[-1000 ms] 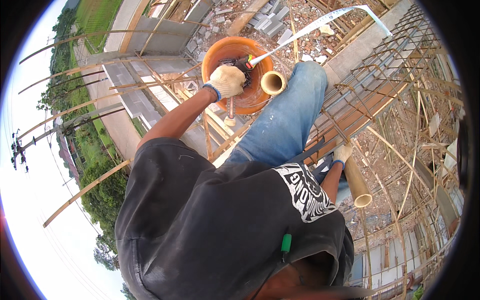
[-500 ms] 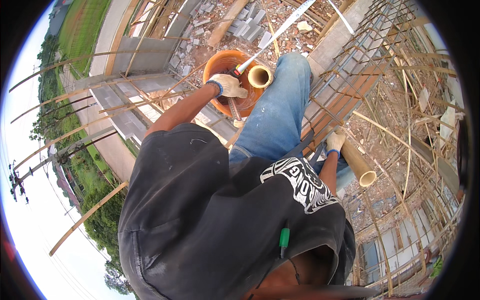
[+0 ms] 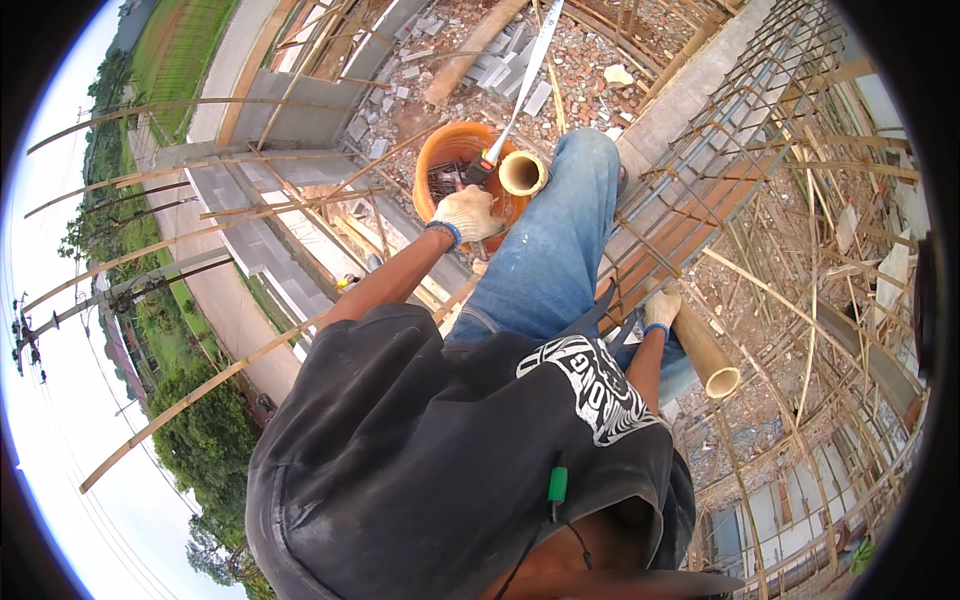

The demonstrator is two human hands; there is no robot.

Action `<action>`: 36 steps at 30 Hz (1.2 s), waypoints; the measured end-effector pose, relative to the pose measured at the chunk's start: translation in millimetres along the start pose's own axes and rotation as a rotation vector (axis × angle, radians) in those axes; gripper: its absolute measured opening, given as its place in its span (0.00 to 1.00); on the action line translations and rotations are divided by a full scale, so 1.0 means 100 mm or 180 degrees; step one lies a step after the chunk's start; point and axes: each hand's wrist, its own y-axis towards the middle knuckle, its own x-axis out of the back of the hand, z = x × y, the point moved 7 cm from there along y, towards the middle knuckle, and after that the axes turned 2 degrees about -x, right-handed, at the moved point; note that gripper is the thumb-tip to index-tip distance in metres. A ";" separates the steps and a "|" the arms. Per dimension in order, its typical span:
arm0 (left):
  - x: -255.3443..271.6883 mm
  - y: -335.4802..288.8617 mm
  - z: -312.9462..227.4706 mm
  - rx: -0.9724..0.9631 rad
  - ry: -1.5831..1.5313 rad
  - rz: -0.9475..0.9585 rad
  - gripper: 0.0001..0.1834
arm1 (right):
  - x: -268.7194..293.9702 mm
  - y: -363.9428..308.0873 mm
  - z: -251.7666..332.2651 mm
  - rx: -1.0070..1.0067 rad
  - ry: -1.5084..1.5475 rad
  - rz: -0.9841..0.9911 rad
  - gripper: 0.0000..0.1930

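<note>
My left hand [image 3: 468, 214], in a pale knit glove, is closed over the near rim of an orange bucket [image 3: 428, 165]. It grips a brownish stick-like tool [image 3: 492, 243], most of it hidden under the glove. In the bucket, beside the hand, lies a black and orange tape measure [image 3: 481, 170] with its white blade [image 3: 537, 65] running out and upward. A bamboo pole [image 3: 541, 180] stands with its open end against my knee. Gloved too, my right hand [image 3: 662, 306] looks closed beside another bamboo end [image 3: 703, 350]; its fingers are partly hidden.
Steel reinforcing bars [image 3: 735, 130] form a long cage at the right. Bamboo sticks [image 3: 770, 272] crisscross beyond it. Below lie rubble and grey blocks [image 3: 495, 72]. Thin bamboo rails [image 3: 150, 245] and a grey block wall [image 3: 235, 225] run along the left, with a road beyond.
My left hand has drawn back toward me with the tool, which shows less now. The tape blade has swung more upright. The whole view has shifted slightly; my right hand stays by the bamboo.
</note>
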 end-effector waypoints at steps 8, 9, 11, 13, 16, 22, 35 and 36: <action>0.13 0.16 0.31 -0.0565 0.1639 0.0215 0.10 | 0.06 -0.01 0.02 0.0097 -0.0224 -0.0020 0.09; 0.03 0.18 0.38 -0.0476 0.1912 0.0573 0.12 | 0.02 -0.06 0.01 0.0034 -0.0190 0.0015 0.09; -0.12 0.29 0.44 -0.0617 0.2398 0.0793 0.13 | 0.03 -0.03 0.01 -0.0029 -0.0107 0.0023 0.09; -0.31 0.43 0.50 -0.0685 0.2494 0.1123 0.14 | 0.07 -0.02 0.03 0.0068 -0.0155 -0.0059 0.08; -0.55 0.55 0.66 -0.0694 0.2403 0.1675 0.16 | 0.05 -0.06 0.06 0.0015 -0.0036 -0.0048 0.07; -0.95 0.72 1.08 -0.0700 0.2230 0.2372 0.21 | 0.09 -0.11 0.09 0.0029 -0.0440 -0.0086 0.07; -0.18 0.52 0.61 -0.0657 0.1310 0.1933 0.19 | 0.01 -0.11 0.09 -0.0007 -0.0059 0.0004 0.07; -0.19 0.54 0.65 -0.0573 0.1300 0.2048 0.19 | 0.00 -0.10 0.09 -0.0043 0.0028 0.0026 0.07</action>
